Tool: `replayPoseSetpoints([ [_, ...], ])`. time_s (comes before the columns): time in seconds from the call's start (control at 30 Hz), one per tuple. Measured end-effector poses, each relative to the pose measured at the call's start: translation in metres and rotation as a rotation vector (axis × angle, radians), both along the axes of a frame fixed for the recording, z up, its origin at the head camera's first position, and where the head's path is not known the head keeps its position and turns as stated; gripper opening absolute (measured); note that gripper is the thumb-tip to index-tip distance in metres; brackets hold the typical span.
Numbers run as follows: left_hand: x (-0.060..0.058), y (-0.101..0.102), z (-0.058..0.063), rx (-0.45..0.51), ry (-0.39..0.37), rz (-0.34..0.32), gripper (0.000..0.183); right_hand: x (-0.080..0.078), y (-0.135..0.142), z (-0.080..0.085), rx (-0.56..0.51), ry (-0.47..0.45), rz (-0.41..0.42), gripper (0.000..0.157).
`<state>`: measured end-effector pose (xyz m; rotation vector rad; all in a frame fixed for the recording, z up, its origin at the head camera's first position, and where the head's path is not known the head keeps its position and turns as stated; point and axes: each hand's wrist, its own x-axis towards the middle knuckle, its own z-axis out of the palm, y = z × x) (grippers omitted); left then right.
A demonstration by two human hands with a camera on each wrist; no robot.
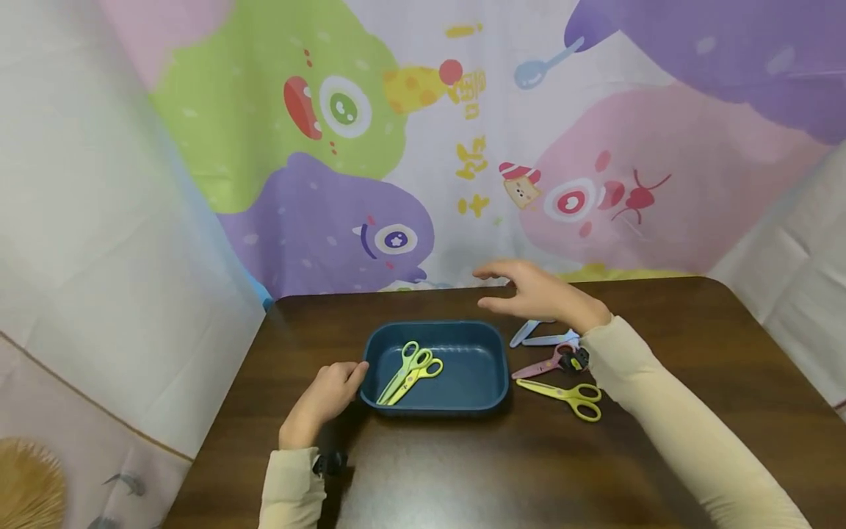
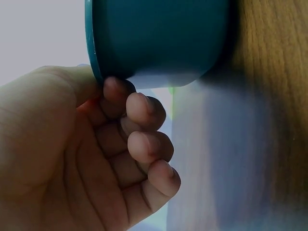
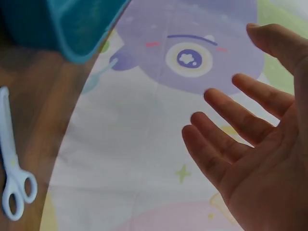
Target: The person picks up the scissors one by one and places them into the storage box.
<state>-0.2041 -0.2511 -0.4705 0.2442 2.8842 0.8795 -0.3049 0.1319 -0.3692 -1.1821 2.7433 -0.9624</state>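
Observation:
My left hand (image 1: 330, 393) pinches the left rim of a dark blue plastic tray (image 1: 463, 408) between thumb and index finger. The other fingers curl loosely below the rim in the left wrist view. Inside the tray, at its left, lie green scissors (image 1: 396, 376) and yellow scissors (image 1: 411, 382), side by side. My right hand (image 1: 535, 292) is raised beyond the tray's back right corner, fingers spread and holding nothing. Beneath and beside that arm lie light blue scissors (image 1: 548, 340), pink scissors (image 1: 538, 366) and another yellow pair of scissors (image 1: 562, 391).
Everything stands on a dark brown wooden table (image 1: 423, 470). Behind it hangs a cloth (image 1: 476, 242) printed with cartoon monsters, close to the table's back edge. White fabric (image 1: 132, 242) hangs at the left side. Dark wrist cameras sit at both cuffs.

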Motion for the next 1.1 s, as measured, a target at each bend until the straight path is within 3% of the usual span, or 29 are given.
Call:
replayPoseSetpoints([
  [0.6,0.003,0.002,0.0,-0.013,-0.019,0.004,0.044,0.014,0.054,-0.024,0.03,0.041,-0.143,0.072],
  [1.1,-0.001,0.003,0.002,-0.006,-0.017,0.006,0.044,0.013,0.096,-0.05,0.065,0.03,-0.226,0.092],
])
